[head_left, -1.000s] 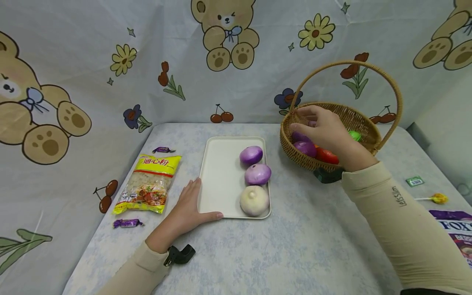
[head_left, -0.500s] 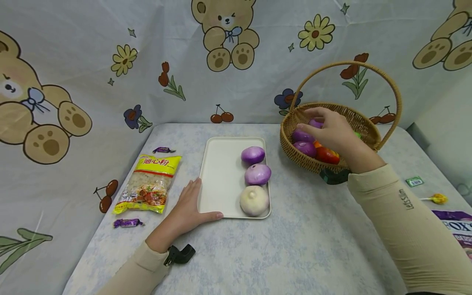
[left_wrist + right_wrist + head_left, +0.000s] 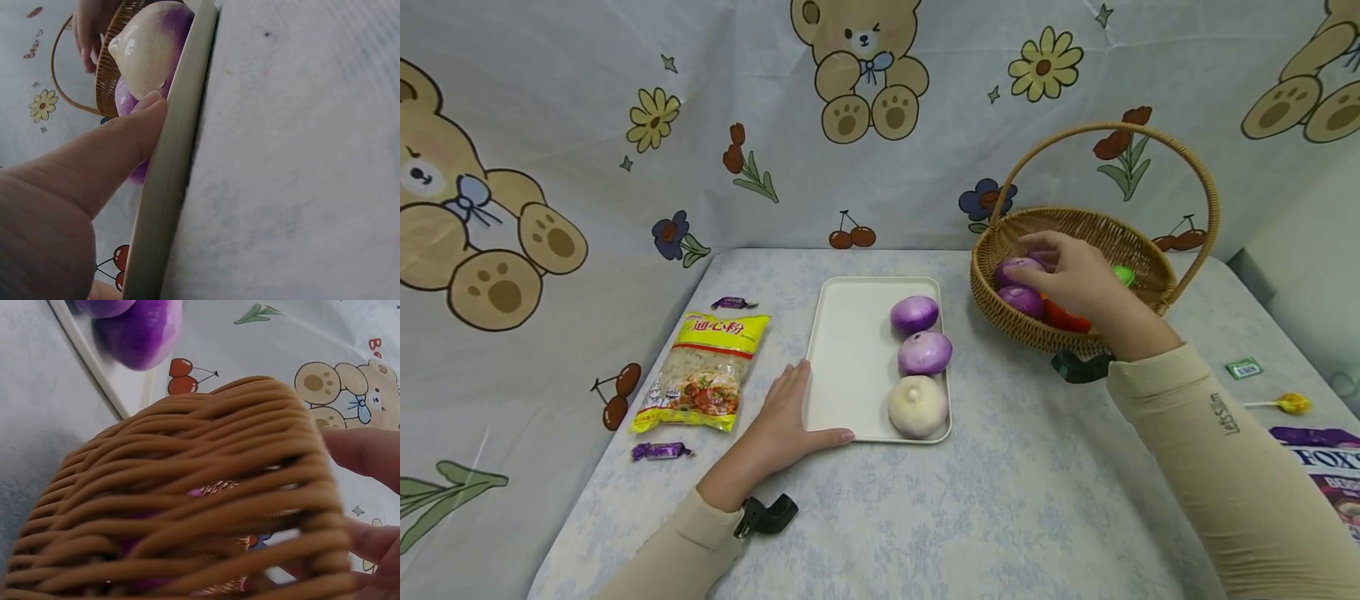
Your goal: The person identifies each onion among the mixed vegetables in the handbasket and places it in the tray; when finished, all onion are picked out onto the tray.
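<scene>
My left hand (image 3: 778,429) lies at the left side of a white tray (image 3: 846,358), thumb along its near rim; the left wrist view shows the thumb (image 3: 134,128) pressing the edge. On the tray's right side are two purple onions (image 3: 925,354) and a pale bulb with a pointed top (image 3: 917,407). My right hand (image 3: 1078,275) reaches into a wicker basket (image 3: 988,304), thumb and fingers curved about a purple onion (image 3: 1047,257). The basket wall hides the fingertips in the right wrist view, so I cannot tell whether they grip it.
More purple onions (image 3: 1021,300), a red item (image 3: 1063,318) and a green one (image 3: 1123,275) lie in the basket, under its tall handle (image 3: 1206,183). A yellow pasta bag (image 3: 703,371) and purple-wrapped candies (image 3: 661,451) lie left; a lollipop (image 3: 1292,404) and FOX'S bag (image 3: 1326,471) right.
My right hand has moved slightly right and lower in the basket. The left hand stays at the tray, and the onion farthest back on the tray has shifted slightly right.
</scene>
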`<state>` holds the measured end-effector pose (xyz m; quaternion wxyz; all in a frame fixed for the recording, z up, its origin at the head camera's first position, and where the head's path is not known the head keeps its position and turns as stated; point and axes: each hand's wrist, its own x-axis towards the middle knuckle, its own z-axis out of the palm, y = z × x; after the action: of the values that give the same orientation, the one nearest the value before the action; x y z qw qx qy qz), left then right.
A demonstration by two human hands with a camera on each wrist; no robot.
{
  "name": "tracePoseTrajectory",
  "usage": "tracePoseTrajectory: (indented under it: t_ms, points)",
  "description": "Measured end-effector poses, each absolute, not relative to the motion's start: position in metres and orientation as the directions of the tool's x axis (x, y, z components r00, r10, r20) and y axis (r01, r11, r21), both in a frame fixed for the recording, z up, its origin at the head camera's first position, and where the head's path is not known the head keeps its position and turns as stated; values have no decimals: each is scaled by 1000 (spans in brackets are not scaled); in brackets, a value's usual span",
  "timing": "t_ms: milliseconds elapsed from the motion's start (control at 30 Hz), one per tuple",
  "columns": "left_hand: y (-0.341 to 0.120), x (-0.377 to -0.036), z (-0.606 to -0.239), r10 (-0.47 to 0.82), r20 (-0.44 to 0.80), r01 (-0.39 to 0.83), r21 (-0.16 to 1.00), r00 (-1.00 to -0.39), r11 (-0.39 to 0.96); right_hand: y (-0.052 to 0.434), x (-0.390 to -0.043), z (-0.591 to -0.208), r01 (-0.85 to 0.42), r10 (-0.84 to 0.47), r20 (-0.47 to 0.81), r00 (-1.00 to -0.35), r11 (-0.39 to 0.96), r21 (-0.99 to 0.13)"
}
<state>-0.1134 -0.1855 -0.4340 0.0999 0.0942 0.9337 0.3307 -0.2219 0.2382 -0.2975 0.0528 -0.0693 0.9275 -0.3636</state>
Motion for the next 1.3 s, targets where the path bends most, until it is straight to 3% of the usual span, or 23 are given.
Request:
tracePoseTrajectory:
  t_ms: [800, 1300]
  points:
    - [-185, -113, -432, 239, -130, 104, 635, -962, 765, 241, -226, -321, -188, -293, -90, -952, 790, -583]
    - [-185, -113, -432, 236, -130, 101, 637, -963, 764, 239, -228, -325, -202, -275, -66, -959, 829, -521]
